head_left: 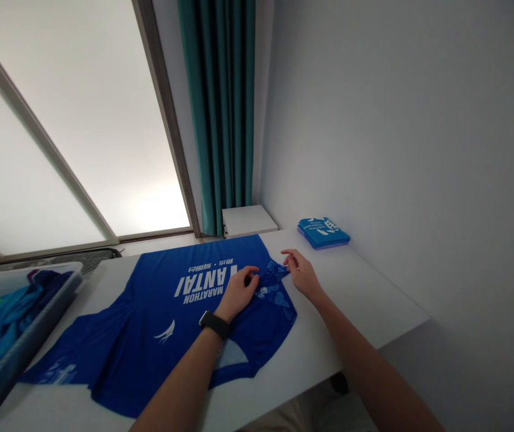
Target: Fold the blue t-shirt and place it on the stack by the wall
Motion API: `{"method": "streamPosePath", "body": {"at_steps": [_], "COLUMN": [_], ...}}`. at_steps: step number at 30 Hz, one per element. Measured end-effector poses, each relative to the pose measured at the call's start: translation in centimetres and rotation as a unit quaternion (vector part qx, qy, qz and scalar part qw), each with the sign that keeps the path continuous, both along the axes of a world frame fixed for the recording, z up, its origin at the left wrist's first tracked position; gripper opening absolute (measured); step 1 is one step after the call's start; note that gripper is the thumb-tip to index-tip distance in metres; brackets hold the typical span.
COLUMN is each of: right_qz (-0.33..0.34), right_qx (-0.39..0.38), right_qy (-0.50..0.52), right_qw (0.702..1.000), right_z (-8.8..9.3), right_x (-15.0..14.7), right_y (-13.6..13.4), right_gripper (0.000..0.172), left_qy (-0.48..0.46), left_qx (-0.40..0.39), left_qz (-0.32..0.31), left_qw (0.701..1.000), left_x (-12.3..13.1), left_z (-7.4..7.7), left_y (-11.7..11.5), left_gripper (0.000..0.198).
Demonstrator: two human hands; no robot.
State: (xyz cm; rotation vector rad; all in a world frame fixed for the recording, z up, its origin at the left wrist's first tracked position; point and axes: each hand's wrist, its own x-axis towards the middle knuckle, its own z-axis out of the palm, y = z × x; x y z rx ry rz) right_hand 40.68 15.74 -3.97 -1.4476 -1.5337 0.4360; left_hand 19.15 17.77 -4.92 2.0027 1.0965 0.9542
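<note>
A blue T-shirt (144, 324) with white lettering lies spread over the white table, its printing upside down from where I look. One sleeve (279, 297), patterned in lighter blue, is folded in toward the body and bunched between my hands. My left hand (239, 291), with a dark watch at the wrist, is closed on the shirt fabric near this sleeve. At the sleeve's edge my right hand (301, 275) pinches the cloth between thumb and fingers, index finger sticking out. The other sleeve (65, 354) lies flat at the left.
Folded blue garments (323, 233) form a small stack by the wall. On the left stands a plastic bin (50, 318) with loose clothes (5, 324). Beyond the white table (351, 300) are a low white cabinet (248, 220) and a green curtain (227, 120).
</note>
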Motion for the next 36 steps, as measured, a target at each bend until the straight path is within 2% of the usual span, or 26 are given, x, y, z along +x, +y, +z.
{"method": "streamPosePath", "body": {"at_steps": [3,7,9,13,16,21,23,26,32,36], "right_qz": [-0.033,-0.013,0.011,0.085,0.121,0.165,0.180,0.192,0.180,0.142], "right_qx": [-0.003,-0.051,-0.063,-0.048,-0.029,-0.058,-0.062,-0.064,-0.070,-0.071], "right_qy": [-0.065,-0.191,-0.225,-0.205,-0.146,-0.059,-0.067,-0.106,-0.171,-0.233], "right_qw": [0.997,0.980,0.972,0.974,0.981,0.983,0.980,0.973,0.966,0.959], "right_z": [-1.1,-2.4,-2.4,-1.5,-0.6,0.8,1.4,1.8,0.9,-0.5], "right_x": [2.2,2.9,2.7,2.7,2.9,2.1,1.3,0.0,-2.5,-4.0], "right_y": [0.4,0.1,0.0,0.6,1.7,3.3,3.9,5.0,7.2,8.0], "right_gripper": [0.040,0.055,0.052,0.025,0.013,0.014,0.016,0.016,0.012,0.017], "left_qy": [0.021,0.049,0.061,0.076,0.088,0.159,0.184,0.208,0.233,0.241], "left_qx": [0.025,0.055,0.063,0.075,0.091,0.100,0.090,0.090,0.088,0.105], "left_qz": [-0.010,-0.021,-0.026,-0.036,-0.034,0.018,0.029,0.013,0.011,0.011], "left_qw": [0.999,0.997,0.996,0.994,0.991,0.982,0.978,0.974,0.969,0.965], "left_x": [0.1,0.1,0.1,0.2,0.3,0.2,-0.3,-1.5,-2.3,-2.0], "left_z": [-0.2,-0.5,-0.6,-0.6,-0.3,1.2,1.8,2.3,1.6,0.7], "left_y": [0.0,0.1,0.2,0.2,-0.2,-1.0,-1.1,-1.1,-1.6,-2.2], "left_gripper": [0.027,0.029,0.028,0.023,0.021,0.027,0.031,0.034,0.030,0.015]}}
